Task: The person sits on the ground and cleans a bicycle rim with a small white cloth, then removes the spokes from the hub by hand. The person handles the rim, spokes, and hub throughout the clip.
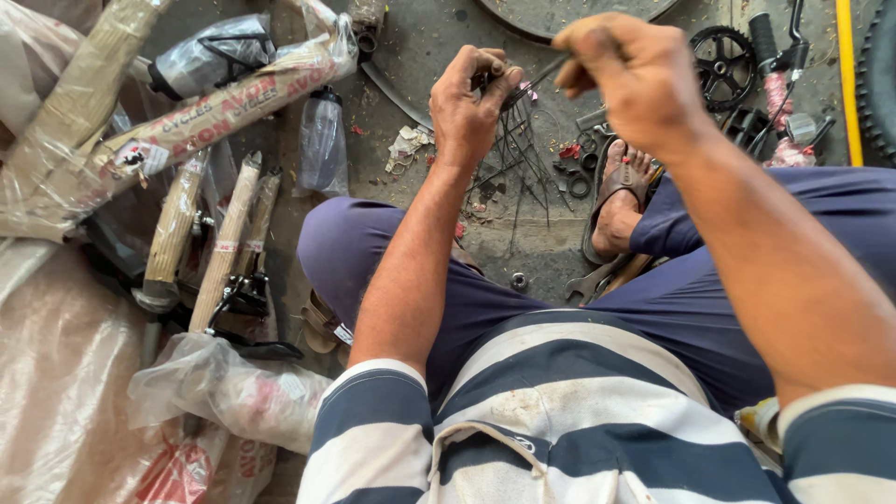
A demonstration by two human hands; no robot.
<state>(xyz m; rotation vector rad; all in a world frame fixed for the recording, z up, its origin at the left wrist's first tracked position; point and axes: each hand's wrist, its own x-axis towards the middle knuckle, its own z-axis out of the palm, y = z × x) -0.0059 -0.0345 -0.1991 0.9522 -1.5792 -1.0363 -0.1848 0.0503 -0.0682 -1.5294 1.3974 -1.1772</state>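
My left hand [474,103] is closed around the ends of a bundle of thin metal spokes [518,159] that hang down toward the floor. My right hand [627,70] pinches the tip of one spoke [541,73], which runs between the two hands. Both hands are raised in front of me, above my knees and a sandalled foot [621,191]. A wheel rim [411,98] lies on the concrete floor just behind the left hand.
Paper- and plastic-wrapped bicycle frame parts [187,121] lie at left with a clear water bottle [323,145]. A black chainring [723,61], pedals and small parts lie at upper right. A wrench [588,285] and a nut [519,279] rest between my legs.
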